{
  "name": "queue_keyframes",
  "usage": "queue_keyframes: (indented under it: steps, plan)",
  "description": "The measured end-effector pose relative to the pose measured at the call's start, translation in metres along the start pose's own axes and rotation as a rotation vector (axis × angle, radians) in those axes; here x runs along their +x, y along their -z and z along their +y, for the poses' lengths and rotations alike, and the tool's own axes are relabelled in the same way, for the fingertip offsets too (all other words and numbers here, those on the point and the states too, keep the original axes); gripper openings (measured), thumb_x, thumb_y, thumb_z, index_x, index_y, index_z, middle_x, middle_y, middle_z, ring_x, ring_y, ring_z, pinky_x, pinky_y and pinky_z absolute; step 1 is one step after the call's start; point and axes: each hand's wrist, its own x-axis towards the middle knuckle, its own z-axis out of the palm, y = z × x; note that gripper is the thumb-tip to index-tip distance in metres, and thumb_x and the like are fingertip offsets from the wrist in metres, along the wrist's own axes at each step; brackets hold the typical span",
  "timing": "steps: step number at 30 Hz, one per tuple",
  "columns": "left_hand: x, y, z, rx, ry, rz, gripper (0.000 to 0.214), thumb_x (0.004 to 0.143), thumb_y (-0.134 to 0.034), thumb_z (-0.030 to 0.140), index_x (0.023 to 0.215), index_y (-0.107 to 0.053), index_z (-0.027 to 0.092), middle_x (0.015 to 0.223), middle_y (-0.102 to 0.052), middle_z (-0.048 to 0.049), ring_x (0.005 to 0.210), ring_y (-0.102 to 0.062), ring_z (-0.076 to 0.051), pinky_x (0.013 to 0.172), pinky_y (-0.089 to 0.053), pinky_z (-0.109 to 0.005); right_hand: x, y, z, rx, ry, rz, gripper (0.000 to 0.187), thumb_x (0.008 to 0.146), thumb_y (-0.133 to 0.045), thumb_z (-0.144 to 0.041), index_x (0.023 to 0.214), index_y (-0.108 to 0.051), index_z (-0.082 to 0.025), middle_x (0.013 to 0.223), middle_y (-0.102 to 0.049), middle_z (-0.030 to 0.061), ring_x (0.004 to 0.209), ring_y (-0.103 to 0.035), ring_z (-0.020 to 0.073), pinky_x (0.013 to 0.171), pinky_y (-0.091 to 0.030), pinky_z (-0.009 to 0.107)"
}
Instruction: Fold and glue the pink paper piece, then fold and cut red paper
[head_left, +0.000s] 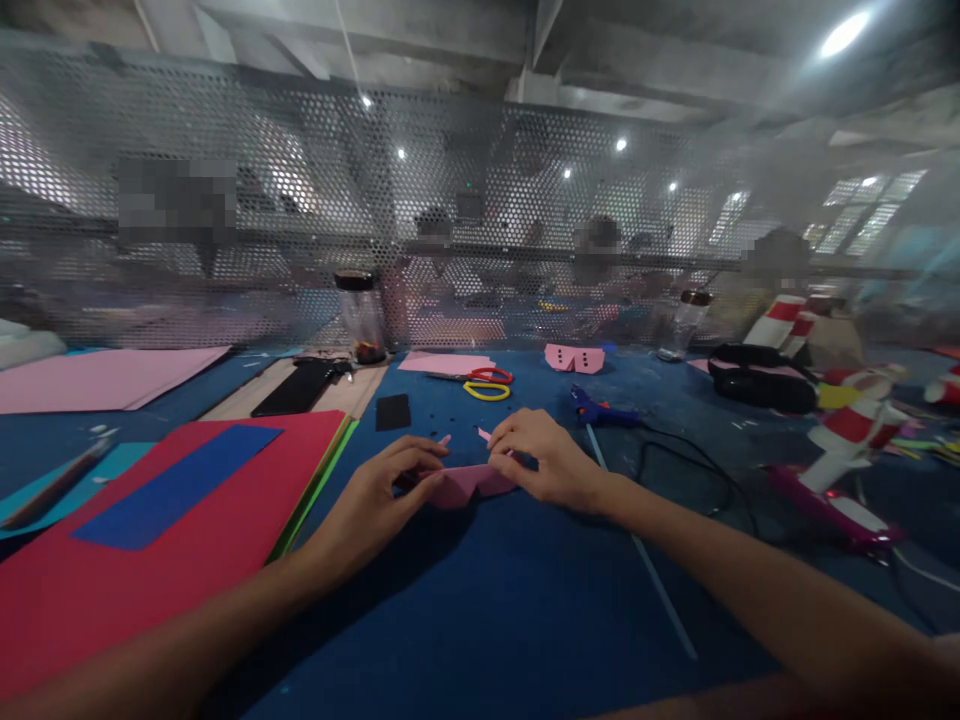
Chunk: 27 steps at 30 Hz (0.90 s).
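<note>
The person's two hands met over the middle of the blue desk (pixel 480 610), with a folded pink paper piece (pixel 459 487) held between them, its long side turned toward the near edge. The left hand (pixel 386 482) was closed on the piece's left end, thumb in front and fingers behind. The right hand (pixel 541 458) pinched its right end between thumb and fingers, the gap taken up by the paper. Between the hands, the piece's notched lower edge was exposed.

A wide stretch of blue top opened from the hands toward the near edge. On its left it was bounded by the red sheets (pixel 225 530), which reached the desk's near left corner and bore a blue strip (pixel 176 487); the left forearm crossed their right border. On its right ran a thin pale stick (pixel 664 598), slanting toward the near edge and passing under the right forearm.

Toward the far edge, room was narrower. A small black square (pixel 393 412) lay beyond the left hand, and scissors (pixel 489 383) with red and yellow handles lay beyond the gap between the hands. A dotted pink piece (pixel 574 358) stood near the far edge, before the perforated panel (pixel 465 150). A blue glue gun (pixel 600 410) lay just past the right hand, its black cable (pixel 731 478) looping toward the right edge.
</note>
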Motion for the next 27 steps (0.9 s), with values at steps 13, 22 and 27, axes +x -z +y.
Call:
queue_keyframes:
  steps: [13,22,27]
  plan:
    - [0.001,0.001,-0.004,0.036,0.018,-0.002,0.020,0.095,-0.057,0.035,0.090,-0.072,0.022,0.117,-0.071,-0.0080,0.109,-0.067,-0.025,0.081,-0.057,-0.035,-0.004,-0.009,0.007,-0.087,-0.006,-0.035,0.030,0.103,-0.056,-0.035,0.080,-0.069,-0.020,0.101,-0.073,0.0041,0.099,-0.060,0.0203,0.094,-0.036,0.041]
    - [0.001,0.002,-0.003,0.024,0.021,-0.024,0.018,0.095,-0.057,0.032,0.091,-0.071,0.022,0.113,-0.072,-0.0074,0.111,-0.068,-0.025,0.094,-0.055,-0.042,-0.007,-0.009,0.010,-0.098,-0.021,-0.015,0.032,0.103,-0.054,-0.035,0.079,-0.069,-0.019,0.103,-0.073,0.0048,0.101,-0.061,0.0207,0.095,-0.037,0.042]
    - [0.001,0.001,-0.004,0.002,0.029,-0.028,0.017,0.096,-0.057,0.031,0.092,-0.071,0.023,0.113,-0.071,-0.0071,0.115,-0.066,-0.025,0.096,-0.054,-0.042,-0.007,-0.009,0.008,-0.080,-0.025,-0.028,0.031,0.103,-0.055,-0.034,0.079,-0.068,-0.019,0.102,-0.073,0.0039,0.100,-0.061,0.0199,0.095,-0.036,0.041]
